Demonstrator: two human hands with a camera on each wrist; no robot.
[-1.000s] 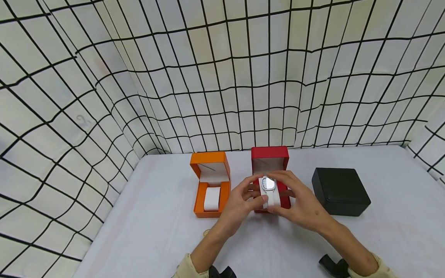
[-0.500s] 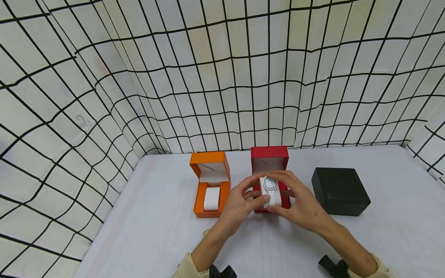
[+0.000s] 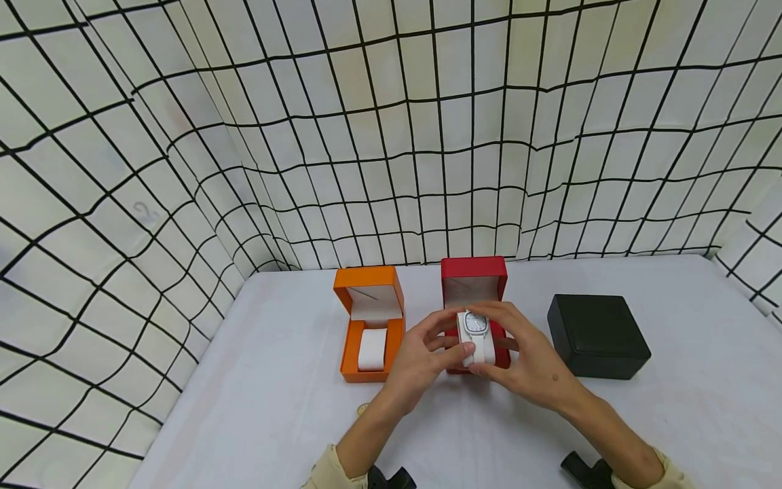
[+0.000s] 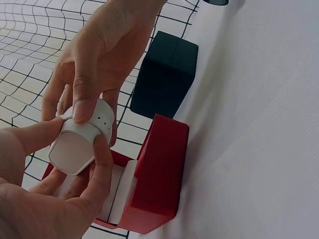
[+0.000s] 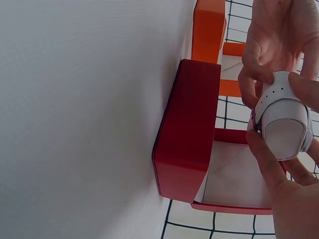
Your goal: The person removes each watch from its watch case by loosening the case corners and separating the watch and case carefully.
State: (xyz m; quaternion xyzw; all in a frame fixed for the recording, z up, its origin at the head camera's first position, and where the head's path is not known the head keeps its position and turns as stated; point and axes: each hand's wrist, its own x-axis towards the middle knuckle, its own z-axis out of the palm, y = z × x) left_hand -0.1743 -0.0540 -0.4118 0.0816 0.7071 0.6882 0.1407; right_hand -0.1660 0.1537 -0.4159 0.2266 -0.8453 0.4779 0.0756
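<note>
A white wristwatch [image 3: 476, 322], its strap wrapped round a white watch cushion [image 4: 71, 152], is held up between both hands over the red watch box [image 3: 474, 268]. The left hand [image 3: 421, 360] grips the left side, thumb on the strap and fingers behind. From the right, the right hand [image 3: 530, 363] pinches the same bundle between thumb and fingers. In the right wrist view, the holed strap [image 5: 277, 92] curves over the cushion, whose flat pale end [image 5: 285, 138] faces the camera. The red box stands with its lid up. Fingers partly hide its lower part.
Left of the red box, an orange watch box [image 3: 345, 367] stands open with a white cushion [image 3: 372, 349] inside. A closed black box [image 3: 599, 333] sits to the right. Some small gold-coloured item [image 3: 362, 409] lies beside the left forearm. Black-and-white grid cloth [image 3: 391, 136] rises behind the table.
The watch and cushion have turned and shifted slightly right in the hands, and the dial now shows without the earlier glare. Both hands keep their hold; the boxes stay put.
</note>
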